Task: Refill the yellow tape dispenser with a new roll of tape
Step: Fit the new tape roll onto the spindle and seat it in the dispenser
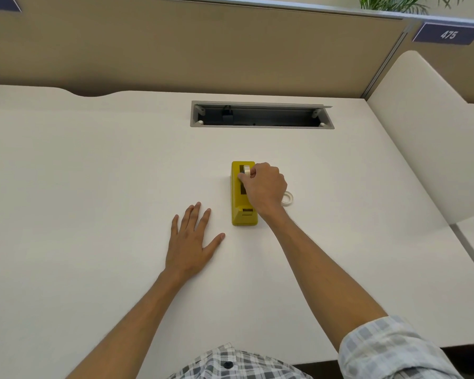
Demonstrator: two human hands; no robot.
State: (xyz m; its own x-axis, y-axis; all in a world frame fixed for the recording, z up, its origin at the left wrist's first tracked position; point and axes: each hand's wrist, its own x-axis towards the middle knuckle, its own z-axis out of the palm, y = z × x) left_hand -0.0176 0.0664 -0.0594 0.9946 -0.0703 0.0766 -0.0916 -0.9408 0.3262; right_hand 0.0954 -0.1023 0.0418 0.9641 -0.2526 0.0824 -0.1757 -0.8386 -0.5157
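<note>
While the left hand rests flat on the white desk, fingers straight and spread, the right hand reaches over a yellow tape dispenser near the desk's middle. Its thumb and fingers pinch a pale roll of tape, held upright on edge in the dispenser's dark slot. A second roll lies flat on the desk at about three o'clock from the dispenser (partly hidden behind the right hand). At twelve o'clock, well apart, an open cable tray is set into the desk.
</note>
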